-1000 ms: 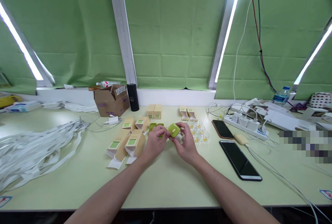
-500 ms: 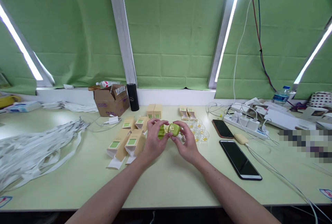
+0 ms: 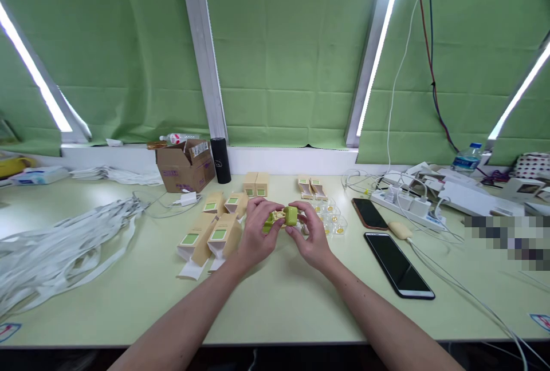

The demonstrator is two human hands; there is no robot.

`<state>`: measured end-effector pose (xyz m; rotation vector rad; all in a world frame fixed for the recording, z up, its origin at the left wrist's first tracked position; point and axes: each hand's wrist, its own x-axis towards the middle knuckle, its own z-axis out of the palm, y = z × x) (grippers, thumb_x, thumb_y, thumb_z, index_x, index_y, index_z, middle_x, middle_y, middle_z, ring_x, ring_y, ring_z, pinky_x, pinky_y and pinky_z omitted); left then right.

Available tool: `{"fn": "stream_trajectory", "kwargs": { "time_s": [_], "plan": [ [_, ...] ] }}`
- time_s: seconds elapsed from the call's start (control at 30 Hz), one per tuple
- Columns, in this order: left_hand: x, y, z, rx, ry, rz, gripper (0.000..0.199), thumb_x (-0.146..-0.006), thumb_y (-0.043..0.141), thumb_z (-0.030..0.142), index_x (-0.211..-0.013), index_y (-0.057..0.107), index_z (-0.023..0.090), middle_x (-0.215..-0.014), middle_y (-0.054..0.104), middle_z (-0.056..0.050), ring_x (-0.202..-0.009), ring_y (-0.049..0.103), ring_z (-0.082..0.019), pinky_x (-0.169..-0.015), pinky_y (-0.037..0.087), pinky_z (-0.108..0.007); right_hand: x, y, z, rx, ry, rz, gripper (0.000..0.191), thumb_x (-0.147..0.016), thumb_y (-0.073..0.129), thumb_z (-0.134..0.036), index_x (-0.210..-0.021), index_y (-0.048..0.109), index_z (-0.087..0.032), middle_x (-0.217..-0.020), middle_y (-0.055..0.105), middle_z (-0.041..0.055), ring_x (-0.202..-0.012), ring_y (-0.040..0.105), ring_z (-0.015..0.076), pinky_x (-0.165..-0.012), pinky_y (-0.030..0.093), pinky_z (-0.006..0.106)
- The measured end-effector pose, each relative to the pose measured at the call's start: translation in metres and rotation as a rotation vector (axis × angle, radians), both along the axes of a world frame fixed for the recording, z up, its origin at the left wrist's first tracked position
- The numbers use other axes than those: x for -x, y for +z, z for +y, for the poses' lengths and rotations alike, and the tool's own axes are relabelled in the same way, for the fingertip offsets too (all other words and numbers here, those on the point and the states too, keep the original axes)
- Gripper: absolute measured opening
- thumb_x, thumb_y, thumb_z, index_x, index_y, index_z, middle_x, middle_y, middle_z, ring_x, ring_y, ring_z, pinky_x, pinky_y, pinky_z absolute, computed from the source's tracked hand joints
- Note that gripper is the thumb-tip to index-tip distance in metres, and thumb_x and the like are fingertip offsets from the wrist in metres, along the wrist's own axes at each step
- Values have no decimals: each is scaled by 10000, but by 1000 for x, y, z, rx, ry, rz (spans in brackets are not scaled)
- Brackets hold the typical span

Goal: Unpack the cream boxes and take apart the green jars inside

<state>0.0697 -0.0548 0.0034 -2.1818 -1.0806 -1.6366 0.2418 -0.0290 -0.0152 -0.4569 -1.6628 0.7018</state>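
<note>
A small glossy green rounded-square case (image 3: 291, 216) is held up between my two hands above the middle of the table. My right hand (image 3: 313, 240) grips its right side with thumb and fingers. My left hand (image 3: 259, 229) is curled at its left side, thumb and forefinger at the edge. Green and pale parts (image 3: 269, 223) show between the left fingers; their shape is partly hidden. Just beyond my right hand stand clear plastic holders (image 3: 338, 223) with small yellow round pieces. Beside my left hand lie tan cartons (image 3: 223, 235) with green windows and open white flaps.
More tan boxes (image 3: 256, 184) stand at the back. Two phones (image 3: 397, 265) and a power strip (image 3: 408, 205) with cables lie right. White straps (image 3: 86, 245) are heaped left, near a cardboard box (image 3: 184, 170) and a black cylinder (image 3: 220, 160).
The green case has turned in my fingers, so its patterned face no longer shows and a plain side does. It has shifted slightly right. Both hands stay nearly in place.
</note>
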Motion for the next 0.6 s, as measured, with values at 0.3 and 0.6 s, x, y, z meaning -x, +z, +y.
{"fn": "stream_trajectory", "kwargs": {
  "time_s": [0.3,0.6],
  "plan": [
    [1,-2,1,36,-13,-21,105,-974,625,225,-1069,669,224,-953,725,-80,-1034,559,-266,-891,527,-446,-2,-3,5,-2,-7,17,417,-892,701,-243,-1299,616,-273,-1239,662,83,-1076,684,241,-969,600,417],
    [1,-3,2,40,4,-43,69,-972,633,231,-995,697,220,-858,715,-58,-949,587,-240,-822,535,-396,-1,-4,4,0,-10,15,410,-886,695,-213,-1286,626,-274,-1227,664,78,-1077,681,238,-987,593,425]
  ]
}}
